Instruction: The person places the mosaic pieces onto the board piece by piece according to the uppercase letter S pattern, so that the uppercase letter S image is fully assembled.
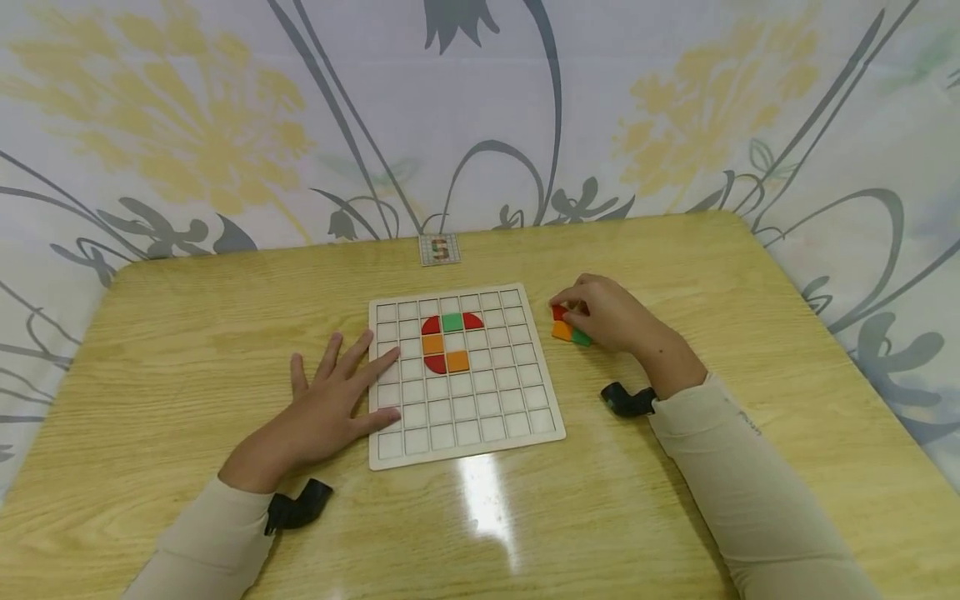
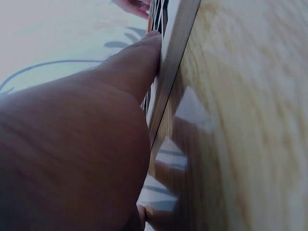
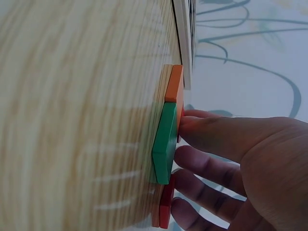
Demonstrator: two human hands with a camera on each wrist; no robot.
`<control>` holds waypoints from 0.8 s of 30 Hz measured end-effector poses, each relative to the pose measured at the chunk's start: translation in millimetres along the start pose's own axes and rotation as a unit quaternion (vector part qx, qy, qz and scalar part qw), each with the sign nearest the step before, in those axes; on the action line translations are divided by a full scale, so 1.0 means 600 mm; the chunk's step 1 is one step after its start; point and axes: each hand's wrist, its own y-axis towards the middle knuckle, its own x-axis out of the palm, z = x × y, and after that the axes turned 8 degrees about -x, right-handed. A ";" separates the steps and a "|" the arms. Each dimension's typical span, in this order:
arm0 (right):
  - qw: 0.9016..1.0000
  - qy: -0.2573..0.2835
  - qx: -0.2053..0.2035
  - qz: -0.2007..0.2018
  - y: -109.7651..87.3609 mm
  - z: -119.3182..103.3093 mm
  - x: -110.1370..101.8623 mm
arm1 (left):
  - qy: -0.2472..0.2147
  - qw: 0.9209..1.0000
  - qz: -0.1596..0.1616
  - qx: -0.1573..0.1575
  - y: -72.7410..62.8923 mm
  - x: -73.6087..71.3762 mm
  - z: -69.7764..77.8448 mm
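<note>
Head view: a beige sleeve (image 1: 217, 533) and a black wrist device (image 1: 300, 506) are showing nearest, at left. Left hand (image 1: 330, 408) is lying spread, fingers released, thumb and index resting on the left side of a gridded board (image 1: 465, 408) on the wooden table (image 1: 225, 333). Six tiles are sitting in the board's upper part: three rounded red (image 1: 435, 364), two orange (image 1: 457, 361), one green (image 1: 452, 322). Right hand (image 1: 611, 312) is working just off the board's right edge, fingers pinching a red tile (image 1: 558, 312); an orange tile (image 1: 562, 331) and a green tile (image 1: 581, 338) are lying alongside. Right wrist view is showing another red piece (image 3: 166, 202) near the other fingertips. A small picture card (image 1: 439, 249) is lying at the far edge; floral cloth (image 1: 480, 108) is hanging behind.
</note>
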 end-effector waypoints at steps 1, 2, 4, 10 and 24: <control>1.000 0.000 0.001 -0.001 0.000 0.000 0.001 | 0.002 1.000 0.000 0.000 0.000 0.001 0.000; 1.000 -0.001 0.002 -0.001 0.000 0.000 0.001 | 0.002 1.000 0.001 0.001 0.000 0.001 -0.001; 1.000 -0.001 0.004 -0.001 0.000 -0.001 0.001 | 0.002 1.000 0.000 0.001 0.000 0.001 -0.001; 1.000 0.011 0.016 -0.003 0.001 -0.002 0.003 | 0.002 1.000 -0.001 0.002 -0.001 0.001 -0.001; 0.999 0.020 0.032 -0.004 0.003 -0.004 0.003 | -0.002 1.000 -0.002 0.004 0.001 0.002 -0.002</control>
